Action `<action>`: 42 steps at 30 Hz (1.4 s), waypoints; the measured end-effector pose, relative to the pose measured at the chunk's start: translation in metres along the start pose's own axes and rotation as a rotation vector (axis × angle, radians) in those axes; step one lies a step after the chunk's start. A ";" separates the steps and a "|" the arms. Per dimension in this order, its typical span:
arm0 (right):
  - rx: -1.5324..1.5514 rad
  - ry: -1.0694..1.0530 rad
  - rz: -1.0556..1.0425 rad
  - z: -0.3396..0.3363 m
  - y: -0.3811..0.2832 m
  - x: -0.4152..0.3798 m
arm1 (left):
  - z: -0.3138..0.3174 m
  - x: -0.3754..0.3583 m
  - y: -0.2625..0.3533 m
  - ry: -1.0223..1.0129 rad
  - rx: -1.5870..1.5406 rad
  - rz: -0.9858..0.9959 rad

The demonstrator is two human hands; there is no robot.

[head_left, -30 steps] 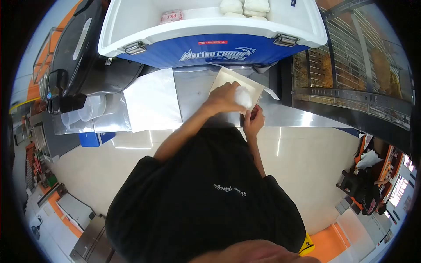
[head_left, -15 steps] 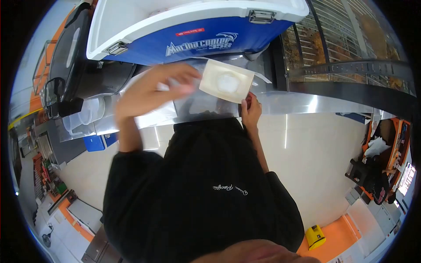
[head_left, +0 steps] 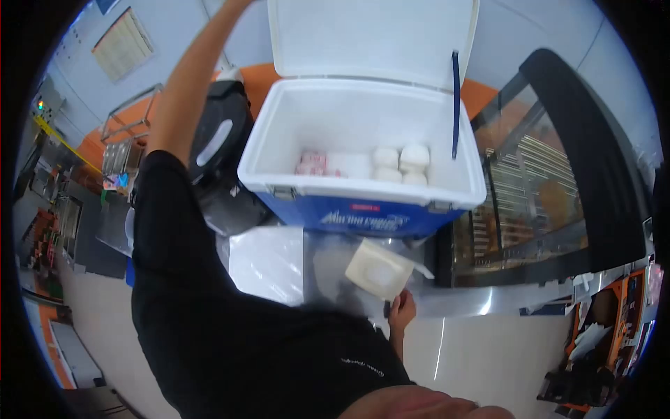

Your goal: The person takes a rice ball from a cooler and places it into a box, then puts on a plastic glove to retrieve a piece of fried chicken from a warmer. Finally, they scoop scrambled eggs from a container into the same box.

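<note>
right hand (head_left: 401, 307) fingers pinched on paper sheet (head_left: 380, 269) corner, rice ball on it, left arm raised, hand out of frame, open cooler (head_left: 363, 188) behind

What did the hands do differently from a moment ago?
The left arm let go of the white lump, left it on the paper sheet, and swung up past the cooler; its hand is out of view. The right hand still holds the sheet's edge at the counter.
</note>
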State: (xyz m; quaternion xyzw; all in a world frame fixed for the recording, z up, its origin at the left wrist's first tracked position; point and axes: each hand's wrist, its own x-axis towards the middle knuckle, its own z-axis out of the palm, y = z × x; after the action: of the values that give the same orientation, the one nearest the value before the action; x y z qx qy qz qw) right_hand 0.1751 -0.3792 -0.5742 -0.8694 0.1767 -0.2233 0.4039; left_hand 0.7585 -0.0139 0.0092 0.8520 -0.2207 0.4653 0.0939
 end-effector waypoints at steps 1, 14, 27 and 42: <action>-0.008 0.017 -0.008 0.001 -0.001 0.001 | 0.007 0.002 -0.003 0.019 0.009 0.000; 0.021 0.056 0.059 0.003 -0.019 0.002 | 0.057 0.015 -0.018 -0.095 0.077 -0.246; -0.028 0.097 0.073 -0.015 -0.035 0.006 | -0.062 -0.051 -0.009 0.022 0.048 0.264; -0.104 0.100 0.088 -0.011 -0.028 0.001 | -0.155 -0.311 0.115 -0.426 0.010 0.496</action>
State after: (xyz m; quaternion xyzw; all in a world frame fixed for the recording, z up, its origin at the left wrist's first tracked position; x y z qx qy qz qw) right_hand 0.1736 -0.3693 -0.5457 -0.8684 0.2459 -0.2389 0.3583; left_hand 0.4428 0.0309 -0.1702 0.8511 -0.4336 0.2864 -0.0749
